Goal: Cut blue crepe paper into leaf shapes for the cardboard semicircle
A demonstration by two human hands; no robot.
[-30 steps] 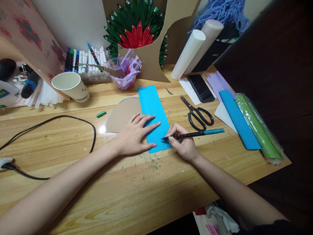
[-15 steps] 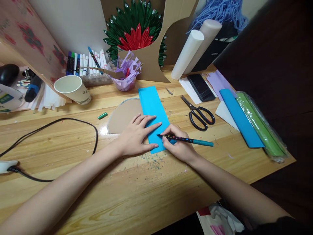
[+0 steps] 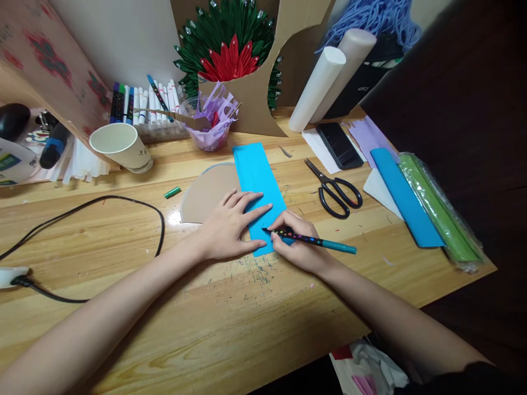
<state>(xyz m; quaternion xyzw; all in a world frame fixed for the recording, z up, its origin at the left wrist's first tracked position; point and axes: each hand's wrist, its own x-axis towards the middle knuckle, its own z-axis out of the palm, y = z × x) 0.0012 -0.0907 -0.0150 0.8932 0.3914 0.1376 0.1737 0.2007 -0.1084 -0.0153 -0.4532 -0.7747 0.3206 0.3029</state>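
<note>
A person's left hand [image 3: 230, 225] lies flat at the middle of a wooden table [image 3: 247, 318], fingers stretched out and slightly fanned. It presses down the near end of a blue paper strip [image 3: 255, 170]. The heel of that hand rests on a cardboard half-circle [image 3: 206, 192] that lies under the strip's left edge. The right hand [image 3: 298, 247] sits just right of it, fingers curled tight around a black pen [image 3: 313, 240] with coloured dots and a teal end. The pen's tip touches the strip close to the left index finger and its teal end points right. The strip runs from the hands away toward the far side of the table.

Black-handled scissors [image 3: 335, 189] lie open to the right of the strip, with a dark phone [image 3: 340, 145] on white sheets beyond them. Further right are a rolled blue sheet [image 3: 405, 200] and a green roll in clear wrap [image 3: 436, 214], side by side. A paper cup [image 3: 119, 145] lies tipped at far left, near a row of markers [image 3: 144, 104]. A clear cup of purple scraps [image 3: 209, 129] stands just beyond the strip's far end. A small green cap [image 3: 172, 192] lies left of the cardboard, and a black cable [image 3: 102, 203] loops across the left of the table.
</note>
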